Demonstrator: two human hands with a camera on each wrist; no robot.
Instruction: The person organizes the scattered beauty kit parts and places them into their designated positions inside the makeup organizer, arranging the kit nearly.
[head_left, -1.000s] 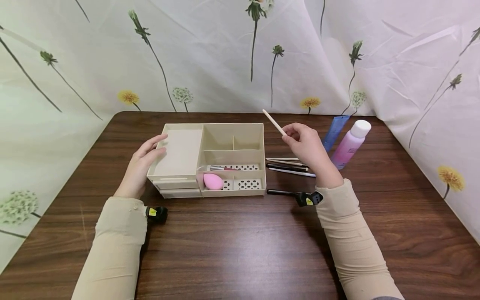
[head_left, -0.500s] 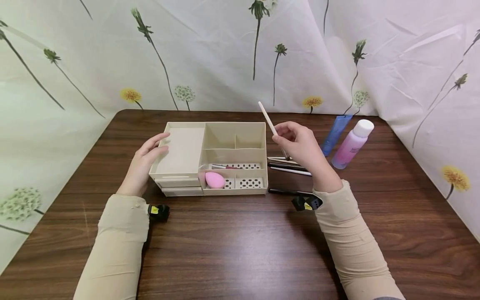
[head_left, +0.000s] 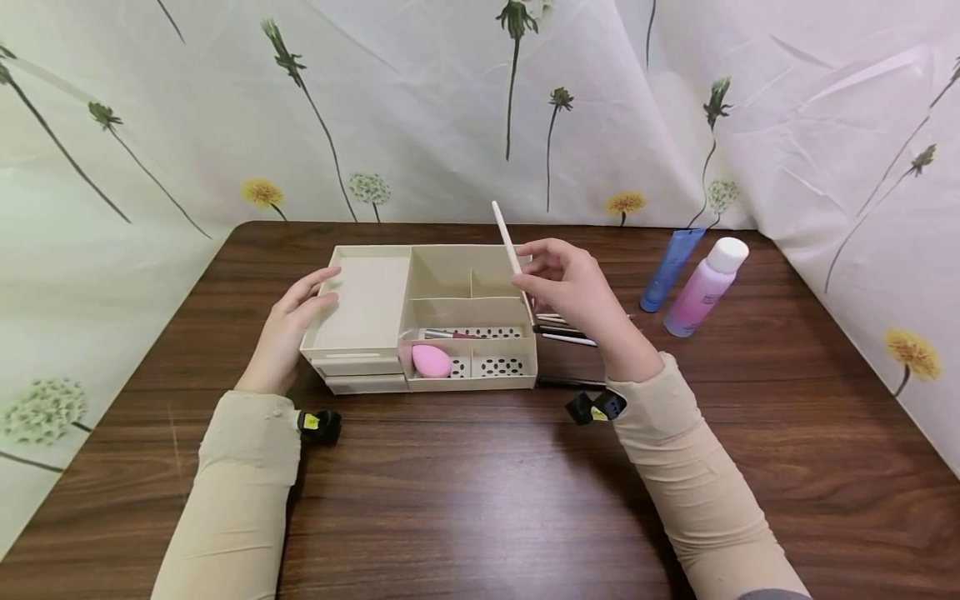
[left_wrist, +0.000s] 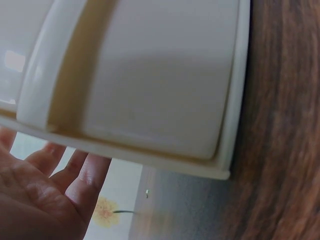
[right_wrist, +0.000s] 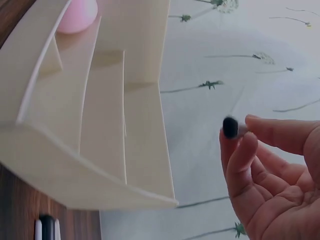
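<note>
A cream makeup organizer (head_left: 367, 304) stands on the table, drawers at its left and divided compartments at its right. My left hand (head_left: 288, 321) rests against its left side, fingers fairly straight at the rim. The left wrist view shows that hand (left_wrist: 55, 185) beside the drawer fronts. Between thumb and fingers my right hand (head_left: 566, 283) pinches a makeup brush (head_left: 504, 233) with a pale handle, tilted above the organizer's right edge. Its dark bristles (right_wrist: 230, 127) point down, apart from the compartments. A pink makeup sponge (head_left: 431, 362) and a silver-and-red tube (head_left: 442, 333) lie in front compartments.
Right of the organizer lie several slim brushes or pencils (head_left: 566, 333), partly hidden by my right hand, and a black stick (head_left: 570, 382) nearer the front. A blue tube (head_left: 671, 271) and a pink bottle with white cap (head_left: 705, 287) stand farther right. Floral cloth (head_left: 450, 108) hangs behind.
My right hand has moved left with the brush, from beside the organizer to its right edge, and the brush has become more upright. The left hand stays in place on the organizer.
</note>
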